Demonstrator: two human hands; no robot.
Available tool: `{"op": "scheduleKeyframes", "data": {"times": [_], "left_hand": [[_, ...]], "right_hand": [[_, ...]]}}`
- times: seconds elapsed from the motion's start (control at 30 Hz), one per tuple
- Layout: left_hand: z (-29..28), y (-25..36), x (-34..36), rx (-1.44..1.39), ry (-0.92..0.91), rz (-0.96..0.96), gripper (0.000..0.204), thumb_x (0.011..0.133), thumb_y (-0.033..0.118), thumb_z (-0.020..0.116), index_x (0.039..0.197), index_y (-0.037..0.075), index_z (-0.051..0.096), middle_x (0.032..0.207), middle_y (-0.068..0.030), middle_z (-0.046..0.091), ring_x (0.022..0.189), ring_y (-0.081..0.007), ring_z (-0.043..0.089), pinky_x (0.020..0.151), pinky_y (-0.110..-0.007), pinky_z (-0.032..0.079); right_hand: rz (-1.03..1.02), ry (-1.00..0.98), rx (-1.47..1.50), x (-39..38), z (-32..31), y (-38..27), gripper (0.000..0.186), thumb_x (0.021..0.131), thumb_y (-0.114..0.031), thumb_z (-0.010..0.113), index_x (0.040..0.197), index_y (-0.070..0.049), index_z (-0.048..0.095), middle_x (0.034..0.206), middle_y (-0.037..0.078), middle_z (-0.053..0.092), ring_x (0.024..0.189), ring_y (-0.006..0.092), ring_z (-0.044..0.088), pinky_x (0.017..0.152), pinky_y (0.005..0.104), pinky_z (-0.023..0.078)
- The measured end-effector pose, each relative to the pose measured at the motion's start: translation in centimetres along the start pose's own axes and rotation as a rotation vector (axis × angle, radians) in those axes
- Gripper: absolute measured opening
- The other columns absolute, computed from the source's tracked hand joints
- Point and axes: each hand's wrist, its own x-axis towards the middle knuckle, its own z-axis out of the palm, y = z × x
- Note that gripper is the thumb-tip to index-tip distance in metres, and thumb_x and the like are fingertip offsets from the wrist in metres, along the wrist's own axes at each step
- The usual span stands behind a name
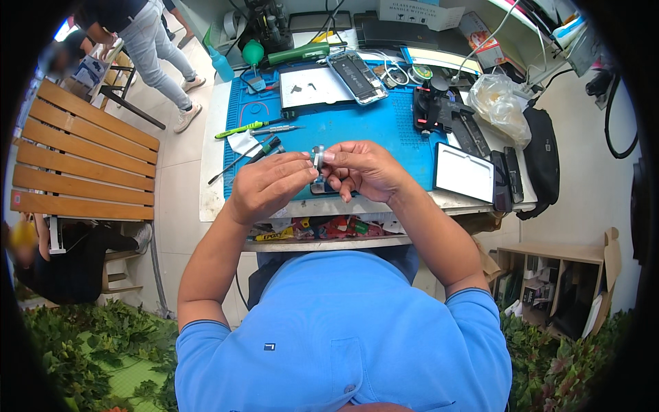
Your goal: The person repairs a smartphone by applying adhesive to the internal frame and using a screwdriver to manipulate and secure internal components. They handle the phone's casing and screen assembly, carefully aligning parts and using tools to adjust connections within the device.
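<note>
Close to the front edge of the blue work mat (384, 137), my two hands meet over a small grey, shiny part (318, 156). My right hand (367, 168) pinches it between thumb and fingers. The fingertips of my left hand (274, 180) press against its left side. What kind of part it is cannot be made out. Left of my hands lie a green pen-like tool (240, 129), a grey screwdriver (274, 129) and a thin black tool (230, 172). An opened phone (357, 77) with its inside showing rests on a white tray (322, 82) at the back.
On the right stand a black clamp holder (434, 106), a white-faced tray (465, 173), a plastic bag (494, 103) and a black pouch (542, 158). An open drawer (322, 229) sits under the table edge. A person (154, 48) stands at the far left near a slatted wooden bench (89, 154).
</note>
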Motion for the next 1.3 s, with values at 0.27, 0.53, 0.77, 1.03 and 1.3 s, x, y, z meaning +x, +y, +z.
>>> {"op": "scheduleKeyframes", "data": {"times": [0.27,0.53,0.77,1.03,1.3], "left_hand": [[-1.3,0.3,-0.2,-0.119,0.050,-0.368,0.033,0.084,-0.007,0.079,0.115,0.001,0.074,0.107,-0.0158,0.079,0.102,-0.0283,0.080,0.092,-0.036,0.065],[-1.0,-2.7,2.5,-0.529,-0.404,-1.003,0.028,0.095,0.021,0.085,0.114,0.000,0.083,0.097,-0.0086,0.081,0.088,-0.0140,0.074,0.083,-0.031,0.060],[-0.4,-4.7,3.0,-0.629,-0.623,-1.082,0.025,0.093,0.022,0.085,0.109,0.002,0.085,0.087,-0.0064,0.079,0.077,-0.0128,0.071,0.072,-0.031,0.059],[0.6,-5.3,2.6,-0.616,-0.677,-1.132,0.025,0.094,0.021,0.084,0.109,0.001,0.084,0.089,-0.0072,0.079,0.077,-0.0143,0.072,0.071,-0.031,0.061],[1.0,-5.4,2.4,-0.532,-0.689,-1.126,0.025,0.096,0.021,0.082,0.111,0.001,0.083,0.089,-0.0076,0.079,0.078,-0.0144,0.074,0.072,-0.031,0.061]], "right_hand": [[-0.092,0.061,-0.356,0.2,-0.1,0.0,0.030,0.104,-0.026,0.079,0.109,0.004,0.074,0.087,0.008,0.073,0.069,0.0123,0.070,0.047,0.0281,0.058],[-0.124,0.089,-1.006,0.4,1.2,-1.9,0.026,0.103,-0.023,0.076,0.098,0.003,0.078,0.075,0.006,0.072,0.065,0.0115,0.059,0.058,0.0339,0.047],[-0.158,0.139,-1.118,0.3,1.1,-1.4,0.024,0.102,-0.021,0.076,0.101,0.003,0.080,0.075,0.013,0.073,0.067,0.0182,0.063,0.064,0.0388,0.050],[-0.376,0.241,-1.323,-0.8,1.9,-1.4,0.020,0.100,-0.010,0.068,0.110,0.002,0.079,0.096,0.022,0.077,0.085,0.0375,0.075,0.079,0.0462,0.058],[-0.510,0.145,-1.463,-0.8,1.3,-1.0,0.030,0.101,-0.021,0.062,0.115,0.001,0.076,0.109,0.020,0.074,0.109,0.0397,0.069,0.099,0.0505,0.054]]}}
